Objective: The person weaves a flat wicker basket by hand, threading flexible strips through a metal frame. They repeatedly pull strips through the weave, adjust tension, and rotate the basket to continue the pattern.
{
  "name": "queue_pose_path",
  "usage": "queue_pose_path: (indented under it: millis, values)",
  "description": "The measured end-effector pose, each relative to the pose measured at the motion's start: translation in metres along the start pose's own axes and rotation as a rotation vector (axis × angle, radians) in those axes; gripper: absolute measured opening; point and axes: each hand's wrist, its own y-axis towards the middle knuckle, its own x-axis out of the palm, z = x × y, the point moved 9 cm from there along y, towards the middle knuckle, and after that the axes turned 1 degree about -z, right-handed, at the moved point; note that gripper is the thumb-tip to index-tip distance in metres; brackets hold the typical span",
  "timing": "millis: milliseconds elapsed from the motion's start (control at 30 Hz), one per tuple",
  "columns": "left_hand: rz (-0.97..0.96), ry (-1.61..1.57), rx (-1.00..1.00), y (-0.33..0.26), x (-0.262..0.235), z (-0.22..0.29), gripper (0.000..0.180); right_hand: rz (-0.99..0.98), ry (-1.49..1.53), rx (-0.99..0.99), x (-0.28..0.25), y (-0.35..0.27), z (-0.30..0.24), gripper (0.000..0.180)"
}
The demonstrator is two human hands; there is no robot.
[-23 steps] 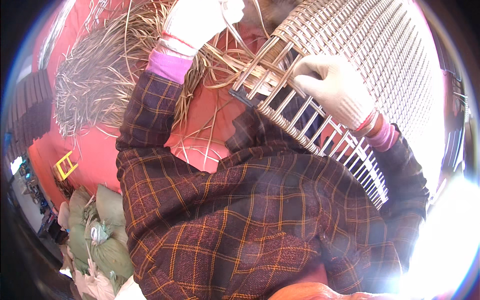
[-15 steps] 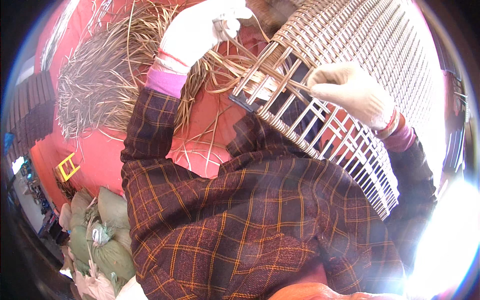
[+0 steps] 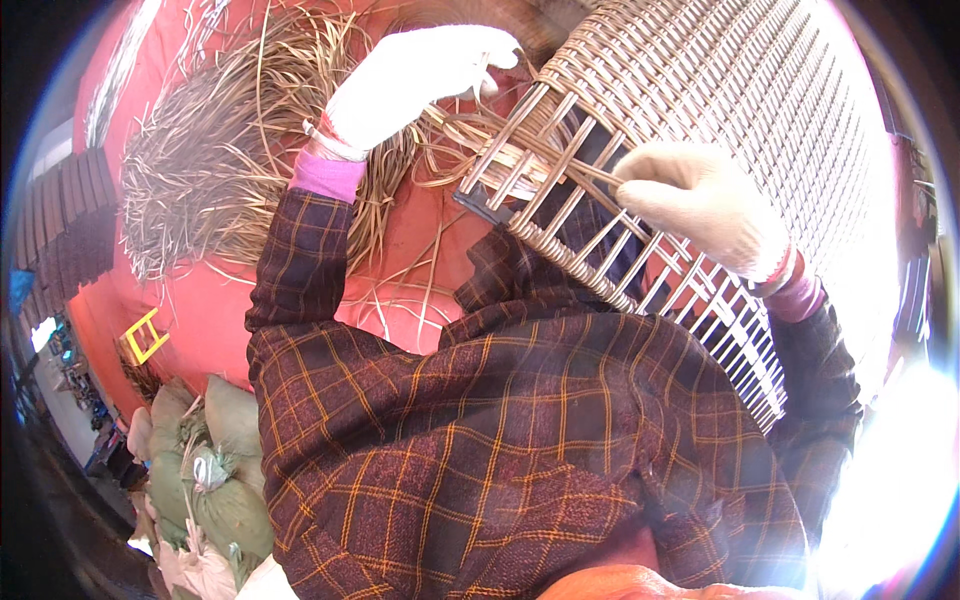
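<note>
Since the earlier frames, left hand (image 3: pixel 415 80) has gone up and away from the chest, arm stretched further out, drawing a thin cane strand (image 3: pixel 520 150) with it; right hand (image 3: pixel 700 205) has slid a bit along the basket (image 3: pixel 720 110) toward its open rim, and the basket sits tilted more across my view.

L hand, white glove: fingers curled tight, pinching the strand at the fingertips near the top. From that pinch the strand runs down and to the right, crossing the upright stakes w/ gaps between them, and ends under the R hand's fingertips.

R hand, also white glove: fingers bent and pressed down onto the stakes, thumb side facing the L hand. Whether it pinches the strand end or only presses it against the stakes, can't tell; fingertips hide the contact.

Basket lies on its side against the lap, touching the R palm. Dense finished weave lies beyond the R hand, far side; bare stakes fan out below and to the right of it. A dark base edge (image 3: pixel 478 200) shows just under the strand, between both hands.

Behind and below the L grip: a big heap of loose cane strips (image 3: pixel 210 170) on a red mat (image 3: pixel 200 300), a few stray strips near the L elbow. Plaid sleeves (image 3: pixel 300 270) w/ pink cuffs (image 3: pixel 325 175) at both wrists. Well away from both hands, lower left: green sacks (image 3: pixel 220 470), small yellow frame (image 3: pixel 145 335).
</note>
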Motion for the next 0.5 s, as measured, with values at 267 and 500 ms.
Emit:
queue_pose_path:
  millis: [267, 500]
  values:
    - [-0.042, 0.434, -0.014, -0.002, 0.015, -0.001, 0.036, 0.148, 0.536, 0.073, -0.013, -0.010, 0.032, 0.026]
    - [0.007, 0.518, 0.051, 0.005, 0.016, 0.003, 0.033, 0.213, 0.526, -0.125, -0.015, -0.029, 0.039, 0.027]
